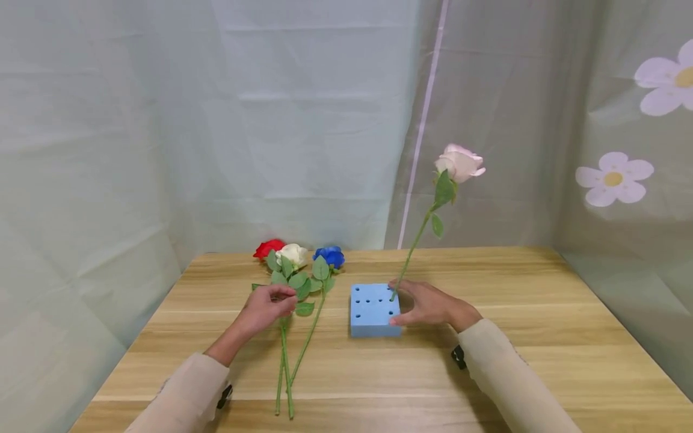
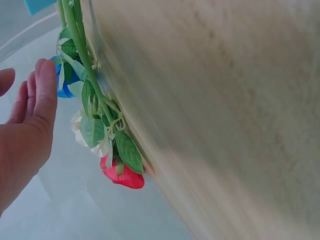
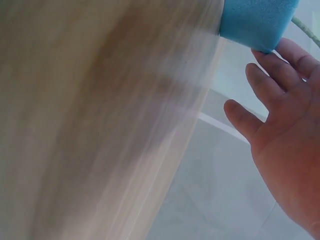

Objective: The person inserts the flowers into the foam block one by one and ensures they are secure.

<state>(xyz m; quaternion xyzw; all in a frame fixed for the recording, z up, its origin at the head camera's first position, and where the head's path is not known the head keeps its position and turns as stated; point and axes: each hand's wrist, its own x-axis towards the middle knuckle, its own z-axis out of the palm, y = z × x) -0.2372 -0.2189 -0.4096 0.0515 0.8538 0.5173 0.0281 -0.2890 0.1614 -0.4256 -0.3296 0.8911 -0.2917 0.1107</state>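
Observation:
A light blue block [image 1: 373, 330] with several holes in its top stands on the table. One pale pink rose [image 1: 459, 163] rises from a hole near its right edge, stem leaning right. My right hand [image 1: 433, 304] holds the block at its right side, thumb at the front corner and fingers at the back. In the right wrist view, fingertips touch the block [image 3: 257, 22]. My left hand [image 1: 271, 307] hovers over the lying roses, fingers fairly straight and holding nothing. Those are a red rose [image 1: 268, 248], a white rose [image 1: 292, 255] and a blue rose [image 1: 329, 257].
The wooden table [image 1: 520, 361] ends at a pale curtain [image 1: 308, 120] behind. Another curtain printed with white flowers [image 1: 614, 179] hangs at the right. Crossing stems of the lying roses [image 1: 285, 373] reach towards the table's front.

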